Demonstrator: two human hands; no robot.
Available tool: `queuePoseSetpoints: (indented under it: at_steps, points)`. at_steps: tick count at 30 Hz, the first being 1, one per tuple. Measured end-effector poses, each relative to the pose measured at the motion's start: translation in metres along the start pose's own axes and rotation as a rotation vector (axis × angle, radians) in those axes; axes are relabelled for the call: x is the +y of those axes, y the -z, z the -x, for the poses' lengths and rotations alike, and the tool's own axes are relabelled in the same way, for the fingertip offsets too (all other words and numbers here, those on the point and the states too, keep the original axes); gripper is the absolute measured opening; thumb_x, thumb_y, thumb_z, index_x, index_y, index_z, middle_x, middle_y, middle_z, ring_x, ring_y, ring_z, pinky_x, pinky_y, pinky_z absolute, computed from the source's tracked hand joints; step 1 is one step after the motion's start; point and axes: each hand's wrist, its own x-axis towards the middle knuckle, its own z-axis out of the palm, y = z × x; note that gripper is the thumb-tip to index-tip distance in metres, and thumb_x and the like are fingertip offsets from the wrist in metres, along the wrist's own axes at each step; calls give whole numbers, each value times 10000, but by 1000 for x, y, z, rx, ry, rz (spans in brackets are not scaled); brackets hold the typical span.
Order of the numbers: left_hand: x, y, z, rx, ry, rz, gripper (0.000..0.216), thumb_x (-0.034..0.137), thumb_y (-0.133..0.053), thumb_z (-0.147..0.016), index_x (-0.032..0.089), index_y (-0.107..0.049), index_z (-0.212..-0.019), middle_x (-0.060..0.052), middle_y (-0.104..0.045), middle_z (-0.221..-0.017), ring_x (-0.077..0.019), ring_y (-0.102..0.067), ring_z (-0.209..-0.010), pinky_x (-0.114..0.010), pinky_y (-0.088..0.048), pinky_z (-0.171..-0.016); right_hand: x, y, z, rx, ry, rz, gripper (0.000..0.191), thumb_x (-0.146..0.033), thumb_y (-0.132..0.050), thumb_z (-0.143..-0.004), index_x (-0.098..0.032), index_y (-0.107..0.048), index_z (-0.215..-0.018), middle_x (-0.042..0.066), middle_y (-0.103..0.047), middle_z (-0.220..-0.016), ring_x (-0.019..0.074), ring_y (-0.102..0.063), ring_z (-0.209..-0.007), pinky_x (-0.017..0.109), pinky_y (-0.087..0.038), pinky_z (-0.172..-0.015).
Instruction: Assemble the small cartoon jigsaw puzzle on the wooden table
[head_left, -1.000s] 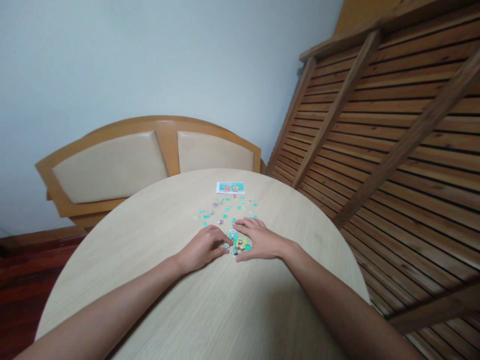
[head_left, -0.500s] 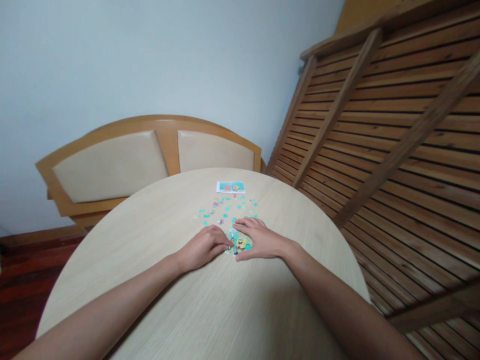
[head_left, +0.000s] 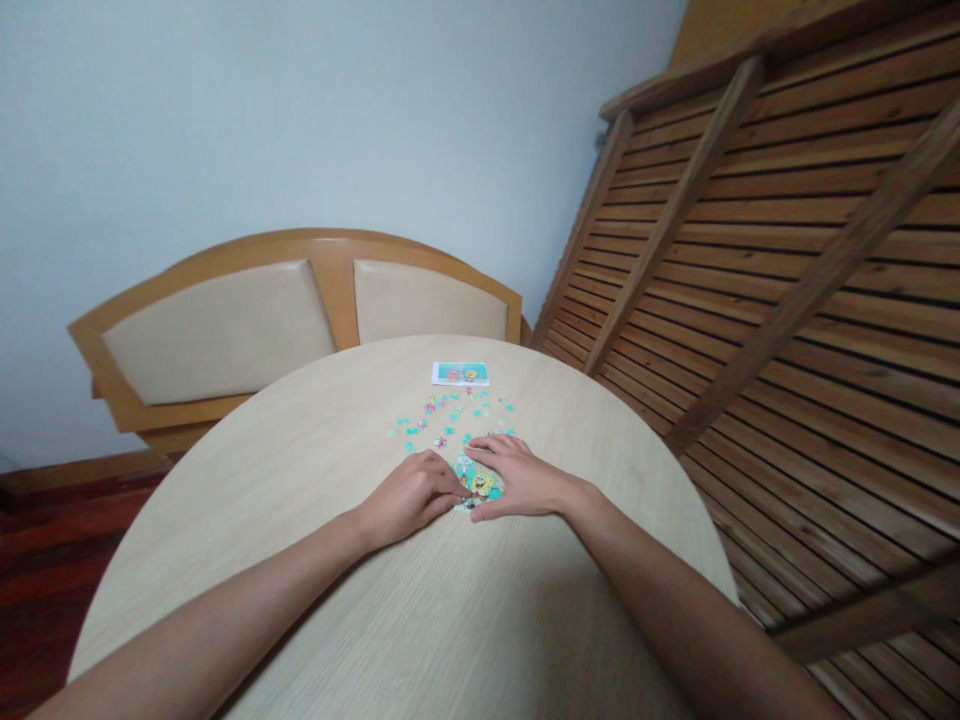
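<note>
A small joined patch of jigsaw (head_left: 481,486), yellow and teal, lies on the round pale-wood table (head_left: 420,620). My left hand (head_left: 409,495) rests at its left edge with fingers curled, their tips pinched on a small puzzle piece against the patch. My right hand (head_left: 517,478) lies flat over the patch's right side, fingers stretched out and spread, thumb along the near edge. Several loose teal and pink pieces (head_left: 450,415) are scattered just beyond both hands. A small reference picture card (head_left: 460,374) lies further back.
A wooden bench with two beige padded backs (head_left: 300,315) stands behind the table against a pale blue wall. A slatted wooden panel (head_left: 787,260) leans along the right side. Dark red wood floor (head_left: 45,560) shows at the left.
My left hand's fingertips have slid a little to the right, bringing the small piece up to the joined patch. The right hand has stayed flat in place.
</note>
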Motion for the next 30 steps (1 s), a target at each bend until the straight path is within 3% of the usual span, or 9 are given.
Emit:
queuePoseSetpoints:
  at_steps: [12, 22, 28, 30]
  points:
    - [-3, -5, -1, 11, 5, -54, 207, 343, -545, -1004, 231, -714, -1047, -45, -720, -982, -204, -614, -970, -339, -429, -885, 2, -1, 0, 7, 12, -5, 930, -735, -692, -709, -245, -473, -1468, 132, -456, -1488, 349, -377, -1374, 527, -258, -1157]
    - [2, 9, 0, -26, 4, -65, 185, 368, -609, -954, 221, -702, -1019, -44, -714, -986, -214, -631, -978, -344, -452, -890, 1, 0, 0, -7, 2, -2, 937, -740, -689, -707, -234, -477, -1466, 136, -447, -1498, 351, -366, -1382, 521, -243, -1165]
    - [-23, 27, 5, 129, 219, -153, 208, 314, -530, -967, 219, -715, -965, -51, -729, -975, -211, -647, -939, -340, -492, -854, 2, 0, 0, -7, 3, -4, 936, -732, -690, -713, -244, -461, -1479, 131, -457, -1488, 347, -374, -1375, 524, -232, -1169]
    - [-35, 34, 9, 125, 296, -198, 196, 290, -541, -936, 226, -717, -993, -50, -735, -995, -226, -652, -948, -354, -502, -844, 3, -1, 0, -9, 5, -3, 941, -733, -688, -714, -241, -458, -1482, 131, -453, -1493, 349, -371, -1377, 523, -230, -1169]
